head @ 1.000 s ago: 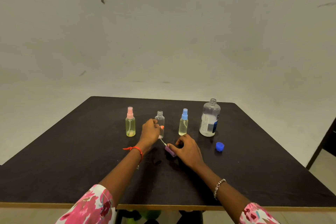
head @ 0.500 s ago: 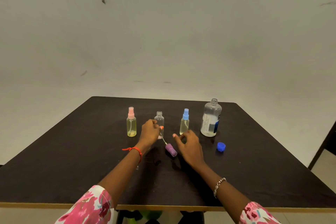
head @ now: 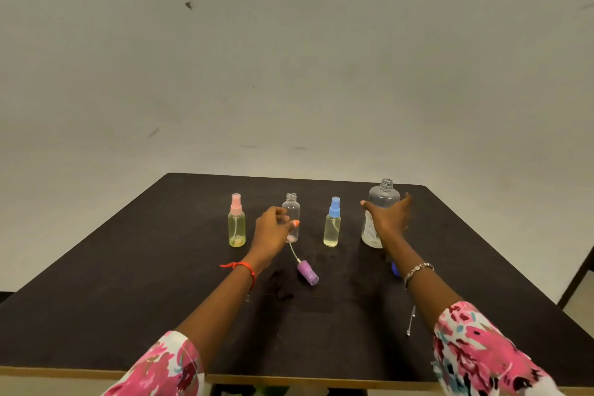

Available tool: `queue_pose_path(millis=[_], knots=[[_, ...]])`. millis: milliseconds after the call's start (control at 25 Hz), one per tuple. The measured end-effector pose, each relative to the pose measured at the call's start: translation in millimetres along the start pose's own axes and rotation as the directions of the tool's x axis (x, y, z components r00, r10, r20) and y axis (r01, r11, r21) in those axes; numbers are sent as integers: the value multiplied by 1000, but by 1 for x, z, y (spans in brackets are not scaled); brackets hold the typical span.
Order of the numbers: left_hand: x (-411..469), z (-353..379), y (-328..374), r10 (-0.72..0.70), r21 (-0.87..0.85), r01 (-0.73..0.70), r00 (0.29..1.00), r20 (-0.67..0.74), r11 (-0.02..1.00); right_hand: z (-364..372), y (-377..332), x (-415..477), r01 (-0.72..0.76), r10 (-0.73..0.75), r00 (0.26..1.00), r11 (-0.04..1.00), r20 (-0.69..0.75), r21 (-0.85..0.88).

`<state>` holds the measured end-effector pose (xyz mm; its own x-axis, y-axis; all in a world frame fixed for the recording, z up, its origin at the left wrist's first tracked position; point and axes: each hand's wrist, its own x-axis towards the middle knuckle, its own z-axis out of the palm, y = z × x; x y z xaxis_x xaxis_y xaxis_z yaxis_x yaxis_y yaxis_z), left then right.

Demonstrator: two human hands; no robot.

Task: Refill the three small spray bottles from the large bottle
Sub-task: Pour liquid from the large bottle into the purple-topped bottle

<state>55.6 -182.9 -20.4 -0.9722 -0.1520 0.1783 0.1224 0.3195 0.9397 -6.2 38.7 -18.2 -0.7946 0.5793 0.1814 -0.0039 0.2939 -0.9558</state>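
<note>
Head view | left hand [head: 271, 228] gripped uncapped empty bottle [head: 293, 209] | right hand [head: 387, 219] wrapped fingers round large bottle [head: 384, 193] | pour looked pending, seemingly last of three.

Left hand [head: 271, 228] holds uncapped small bottle [head: 292, 207], right hand [head: 389, 219] grips large bottle [head: 384, 194].

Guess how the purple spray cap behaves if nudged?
The purple spray cap lies on its side and looks round, so it probably rolls. Its thin curved dip tube looks floppy and may check that roll. Likely light.
</note>
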Motion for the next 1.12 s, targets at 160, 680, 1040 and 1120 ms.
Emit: queue_pose_path(millis=[160,680,1040,1120], knots=[[2,-4,2,19,-47,-19,1000,5,999,2,12,16,-49,45,997,996,69,67],[-7,-23,43,136,-142,-143,989,-61,979,-36,-117,-56,595,-589,802,802,102,-51],[-22,-41,67,203,-129,-211,976,-76,969,-30,-136,-78,772,-712,633,610,305,-179],[-23,-43,71,209,-123,-215,976,-63,969,-28,-138,-78,798,-725,601,568,337,-203]])
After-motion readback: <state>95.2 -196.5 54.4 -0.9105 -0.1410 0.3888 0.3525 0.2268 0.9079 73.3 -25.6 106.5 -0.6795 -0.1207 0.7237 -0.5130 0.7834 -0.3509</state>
